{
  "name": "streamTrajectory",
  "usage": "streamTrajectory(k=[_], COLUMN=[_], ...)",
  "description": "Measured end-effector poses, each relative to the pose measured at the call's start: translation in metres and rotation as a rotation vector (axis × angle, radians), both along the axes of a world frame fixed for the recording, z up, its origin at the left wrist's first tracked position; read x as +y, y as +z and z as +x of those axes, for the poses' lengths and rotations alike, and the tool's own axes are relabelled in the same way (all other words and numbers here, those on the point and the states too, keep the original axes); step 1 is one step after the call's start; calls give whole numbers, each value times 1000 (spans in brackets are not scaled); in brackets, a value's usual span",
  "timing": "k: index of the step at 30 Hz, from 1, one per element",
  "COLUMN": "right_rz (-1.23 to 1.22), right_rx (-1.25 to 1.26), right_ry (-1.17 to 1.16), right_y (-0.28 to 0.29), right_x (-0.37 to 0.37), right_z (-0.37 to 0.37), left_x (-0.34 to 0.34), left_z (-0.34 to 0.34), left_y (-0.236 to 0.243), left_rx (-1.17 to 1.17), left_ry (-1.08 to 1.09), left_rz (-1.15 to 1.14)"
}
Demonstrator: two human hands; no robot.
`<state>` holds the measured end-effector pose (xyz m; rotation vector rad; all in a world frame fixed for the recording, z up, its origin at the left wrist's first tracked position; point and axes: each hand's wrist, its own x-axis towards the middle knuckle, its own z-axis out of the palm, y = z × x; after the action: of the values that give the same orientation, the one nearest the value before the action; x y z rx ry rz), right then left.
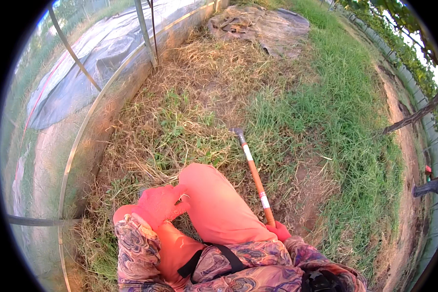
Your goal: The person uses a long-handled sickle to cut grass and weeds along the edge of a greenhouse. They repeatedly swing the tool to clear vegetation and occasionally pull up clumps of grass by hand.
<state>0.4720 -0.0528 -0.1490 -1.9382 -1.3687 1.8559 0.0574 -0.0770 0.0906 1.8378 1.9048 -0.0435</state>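
My right hand (280,230), in a red glove, is closed round the lower end of a long-handled tool, which looks like a hoe (254,173). Its orange shaft with white bands slants up and away past my right knee. The dark metal head (238,131) rests among cut grass and weeds (180,124), and its working edge is partly hidden. Beside my raised knee, my left hand (160,207) wears a coral-red glove. Its thumb and fingers are apart, with nothing plainly held between them.
A low wall with a plastic-film frame (90,114) curves along the left. Dry cut grass (204,63) covers the ground ahead, with taller green grass (345,107) to the right. A crumpled sheet (282,29) lies at the far end. Another person (430,187) is at the far right.
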Motion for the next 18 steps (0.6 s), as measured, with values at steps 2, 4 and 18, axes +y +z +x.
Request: streamTrajectory(k=[2, 4, 18], right_rz=[-130, -323, 203], right_rx=[298, 388, 239], right_ry=[-117, -283, -161], right_y=[-35, -1, 16], right_x=[33, 67, 177], right_z=[-11, -58, -148], left_x=[13, 9, -8], left_z=[8, 5, -7], left_y=[9, 9, 5], left_rx=[8, 22, -29], left_ry=[16, 25, 75], left_rz=[-72, -54, -23])
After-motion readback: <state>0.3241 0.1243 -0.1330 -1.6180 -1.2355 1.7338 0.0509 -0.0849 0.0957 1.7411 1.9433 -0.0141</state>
